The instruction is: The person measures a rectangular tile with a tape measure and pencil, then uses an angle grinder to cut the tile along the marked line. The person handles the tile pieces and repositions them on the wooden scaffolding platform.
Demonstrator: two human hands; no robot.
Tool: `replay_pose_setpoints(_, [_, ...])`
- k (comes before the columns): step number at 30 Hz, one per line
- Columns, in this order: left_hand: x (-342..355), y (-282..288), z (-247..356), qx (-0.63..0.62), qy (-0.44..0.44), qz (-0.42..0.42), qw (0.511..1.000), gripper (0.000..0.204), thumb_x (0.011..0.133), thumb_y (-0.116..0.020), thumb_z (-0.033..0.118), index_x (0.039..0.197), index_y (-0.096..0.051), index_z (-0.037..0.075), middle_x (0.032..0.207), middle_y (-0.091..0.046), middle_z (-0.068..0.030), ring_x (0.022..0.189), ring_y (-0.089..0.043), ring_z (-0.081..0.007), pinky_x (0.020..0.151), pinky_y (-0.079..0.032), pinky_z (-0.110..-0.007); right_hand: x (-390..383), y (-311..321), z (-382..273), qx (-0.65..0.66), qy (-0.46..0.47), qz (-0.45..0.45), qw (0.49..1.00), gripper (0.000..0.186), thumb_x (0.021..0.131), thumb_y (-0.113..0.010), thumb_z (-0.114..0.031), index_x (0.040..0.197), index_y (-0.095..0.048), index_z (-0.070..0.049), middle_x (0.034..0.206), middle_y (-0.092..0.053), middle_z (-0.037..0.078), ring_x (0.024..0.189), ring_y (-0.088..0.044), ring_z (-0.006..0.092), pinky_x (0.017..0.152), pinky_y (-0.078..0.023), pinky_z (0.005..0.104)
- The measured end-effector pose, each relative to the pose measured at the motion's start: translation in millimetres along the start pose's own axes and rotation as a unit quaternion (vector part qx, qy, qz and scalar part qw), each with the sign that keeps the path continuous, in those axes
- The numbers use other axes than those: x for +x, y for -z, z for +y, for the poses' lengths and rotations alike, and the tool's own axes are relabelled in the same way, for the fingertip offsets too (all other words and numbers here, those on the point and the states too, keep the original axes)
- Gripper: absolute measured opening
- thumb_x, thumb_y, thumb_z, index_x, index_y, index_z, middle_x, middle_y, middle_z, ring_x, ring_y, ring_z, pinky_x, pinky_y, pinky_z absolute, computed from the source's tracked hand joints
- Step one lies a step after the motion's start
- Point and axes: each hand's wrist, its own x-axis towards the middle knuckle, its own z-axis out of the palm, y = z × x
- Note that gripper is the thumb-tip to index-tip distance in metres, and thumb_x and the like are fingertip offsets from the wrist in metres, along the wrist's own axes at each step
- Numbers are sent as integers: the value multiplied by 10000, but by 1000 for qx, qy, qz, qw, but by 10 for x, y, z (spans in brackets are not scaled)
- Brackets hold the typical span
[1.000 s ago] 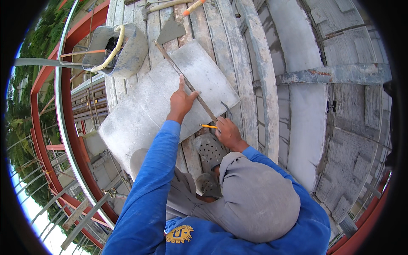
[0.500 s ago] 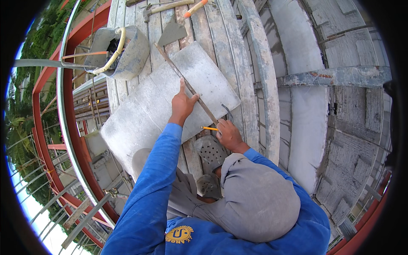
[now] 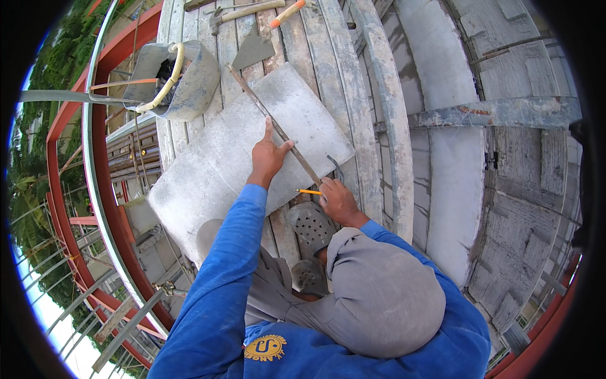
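A light grey flat slab (image 3: 208, 148), apparently a concrete block, lies slantwise on wooden planks. Across its right part runs a thin, worn straight bar (image 3: 254, 96). My left hand (image 3: 268, 158) presses on the bar, index finger and thumb spread apart, the other fingers bent under. At the bar's near end, my right hand (image 3: 341, 203) is closed around a yellow pencil (image 3: 307, 191), whose end sticks out to the left. Its fingertips also touch the bar; their exact hold is partly hidden. A bent dark metal hook (image 3: 336, 167) lies by the slab's right corner.
A dirty bucket (image 3: 201, 79) with a pale handle stands at the far left. Beyond the slab lie a trowel blade (image 3: 254, 50), a hammer (image 3: 246, 11) and an orange-tipped handle (image 3: 288, 12). Red steel framing (image 3: 104, 158) borders the left; a wall (image 3: 451, 202) rises right.
The view has shifted very slightly. Both hands, the bar and the pencil keep their places on the slab.
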Motion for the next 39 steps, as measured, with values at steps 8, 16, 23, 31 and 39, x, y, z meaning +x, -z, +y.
replay_pose_setpoints(8, [37,20,8,29,-11,-17,999,1187,909,-841,492,1737,-146,3,903,-768,-250,851,-762,-411,774,-587,-452,-35,-6,38,9,-6,15,1000,316,867,-784,-117,1115,-609,-28,1307,-623,192,1111,-622,395,924,-551,502])
replay_pose_setpoints(16, [50,83,13,19,-5,-44,999,1279,829,-913,457,1739,-138,1,863,-744,-237,856,-764,-393,783,-586,-439,-55,9,24,26,-1,35,999,295,877,-789,-116,1098,-616,-25,1247,-645,195,1098,-625,404,936,-540,493])
replay_pose_setpoints(23, [34,85,37,5,-7,-44,999,1274,835,-912,444,1739,-131,3,894,-754,-248,871,-764,-402,801,-590,-442,-38,-1,28,45,8,49,998,254,894,-779,-122,1057,-616,-16,1202,-655,208,1045,-629,414,926,-534,506])
replay_pose_setpoints(31, [22,108,34,1,-2,-48,999,1263,852,-903,463,1736,-130,-3,989,-769,-288,922,-769,-418,822,-590,-444,254,497,-52,52,-75,145,985,343,1078,-643,-323,1065,-651,20,1139,-668,215,1052,-623,423,893,-518,491])
replay_pose_setpoints(39, [41,83,-22,8,-33,-37,999,1281,855,-894,473,1734,-102,-17,1040,-764,-308,981,-757,-449,878,-585,-454,1589,702,162,297,-143,107,938,283,1032,-728,-262,1114,-772,5,950,-764,129,879,-712,203,819,-552,364])
